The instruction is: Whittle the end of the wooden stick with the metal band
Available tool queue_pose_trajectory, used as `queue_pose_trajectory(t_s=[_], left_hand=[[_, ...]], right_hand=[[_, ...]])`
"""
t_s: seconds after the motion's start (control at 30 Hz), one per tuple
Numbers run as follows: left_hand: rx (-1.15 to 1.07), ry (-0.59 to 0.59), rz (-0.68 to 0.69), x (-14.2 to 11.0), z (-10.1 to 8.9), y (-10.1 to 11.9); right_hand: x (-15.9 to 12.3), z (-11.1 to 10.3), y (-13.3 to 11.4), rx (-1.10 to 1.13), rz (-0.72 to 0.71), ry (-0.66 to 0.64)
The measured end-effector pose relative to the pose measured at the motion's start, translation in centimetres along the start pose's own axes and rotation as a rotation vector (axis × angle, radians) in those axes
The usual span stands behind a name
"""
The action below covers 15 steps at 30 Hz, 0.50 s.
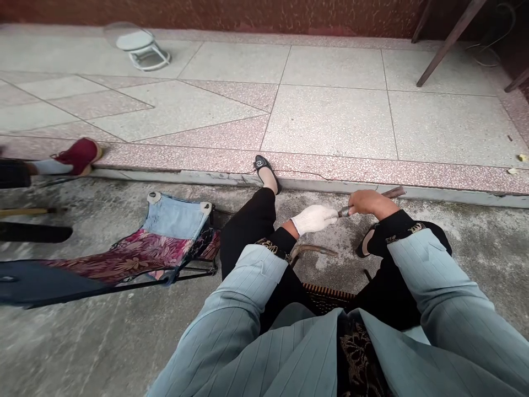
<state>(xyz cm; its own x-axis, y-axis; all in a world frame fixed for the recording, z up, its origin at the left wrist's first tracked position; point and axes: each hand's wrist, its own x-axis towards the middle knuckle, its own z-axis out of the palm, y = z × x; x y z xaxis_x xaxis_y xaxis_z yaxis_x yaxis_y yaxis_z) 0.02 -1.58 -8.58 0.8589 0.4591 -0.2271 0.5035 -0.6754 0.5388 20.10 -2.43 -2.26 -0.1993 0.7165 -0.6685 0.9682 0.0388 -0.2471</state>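
Note:
My left hand (314, 219), in a white knitted glove, is closed at the left end of a short stick-like tool. My bare right hand (367, 203) wraps around its middle. A grey ribbed section of the tool (344, 212) shows between the hands, and a flat brown end (394, 192) sticks out past my right hand. Its left end is hidden by the gloved fingers, so I cannot make out its exact kind. Below my hands, between my legs, lies a curved brown stick-like piece (316, 250) with a greyish band.
Beneath me is a woven seat (326, 298). To the left stands a low folding chair (152, 242) of patterned cloth and denim. A tiled step edge (206, 176) runs across ahead, with a small white stool (142, 47) on it. Another person's red shoe (82, 155) rests at far left.

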Motion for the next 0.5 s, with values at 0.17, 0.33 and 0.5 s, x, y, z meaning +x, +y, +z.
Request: queue_pose_trajectory(t_s=[0.17, 0.33, 0.5], left_hand=[[-0.437, -0.014, 0.134, -0.5, -0.4, -0.2], [-0.915, 0.076, 0.002, -0.5, -0.5, -0.6], [-0.849, 0.050, 0.012, -0.3, -0.3, -0.1]], right_hand=[[-2.1, -0.5, 0.7, 0.314, -0.369, -0.395], [-3.3, -0.4, 2.0, 0.965, -0.541, -0.022], [-2.0, 0.3, 2.0, 1.186, -0.335, 0.238]])
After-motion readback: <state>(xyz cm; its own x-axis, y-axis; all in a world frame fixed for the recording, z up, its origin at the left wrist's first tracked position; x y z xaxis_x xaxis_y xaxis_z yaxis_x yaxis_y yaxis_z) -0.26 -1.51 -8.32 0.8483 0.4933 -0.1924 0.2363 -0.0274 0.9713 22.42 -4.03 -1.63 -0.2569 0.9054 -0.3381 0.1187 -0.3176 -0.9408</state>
